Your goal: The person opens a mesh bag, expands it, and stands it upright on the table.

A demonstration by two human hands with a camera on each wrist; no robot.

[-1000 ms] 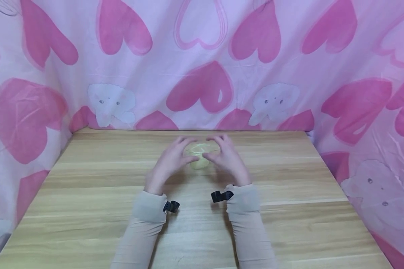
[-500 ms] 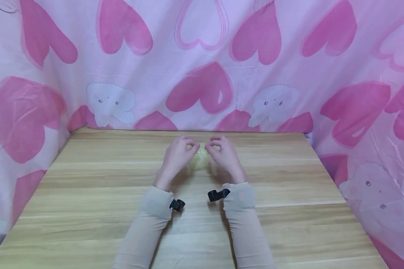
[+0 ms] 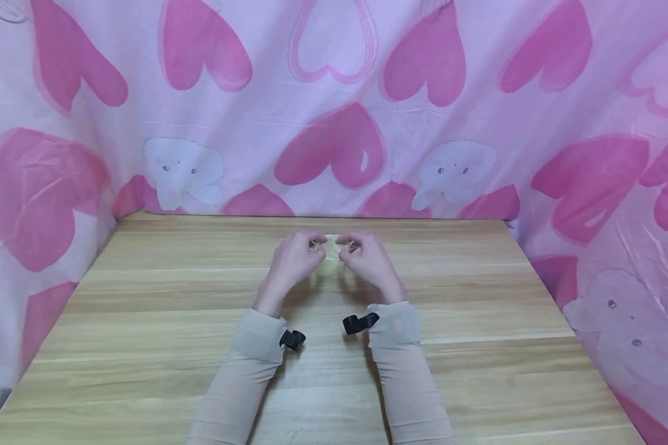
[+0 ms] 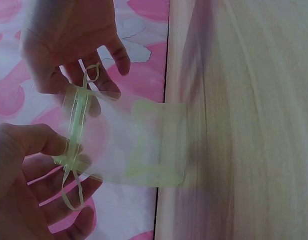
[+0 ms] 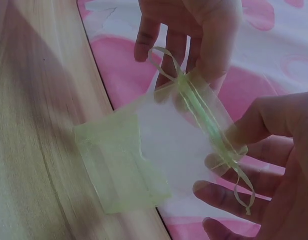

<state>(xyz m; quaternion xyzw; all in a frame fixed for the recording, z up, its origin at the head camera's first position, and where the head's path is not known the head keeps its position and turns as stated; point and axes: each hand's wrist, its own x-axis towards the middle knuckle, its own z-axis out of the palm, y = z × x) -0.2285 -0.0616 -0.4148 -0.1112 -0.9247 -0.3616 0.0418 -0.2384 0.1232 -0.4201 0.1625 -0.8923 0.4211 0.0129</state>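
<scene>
A sheer pale-green drawstring pouch (image 3: 331,248) stretches between both hands near the table's far edge. My left hand (image 3: 292,259) pinches one top corner between thumb and fingers; my right hand (image 3: 370,258) pinches the opposite corner. In the left wrist view the pouch (image 4: 116,142) spreads out flat, and a stitched ribbon channel (image 4: 77,122) runs across its top between the hands. A small ribbon loop sticks out at either end, over the fingers. The right wrist view shows the pouch (image 5: 118,160) with its bottom end toward the table. I see nothing inside it.
The wooden table (image 3: 479,371) extends around the forearms. A pink-and-white curtain (image 3: 334,80) with hearts and elephants hangs behind it and on both sides. A black wrist camera (image 3: 292,340) sits on the left cuff, another black camera (image 3: 359,323) on the right.
A second ago both hands curved around the pouch with fingers spread. Thumbs and fingers then came together at its top corners, and the pouch now stretches flat between them.
</scene>
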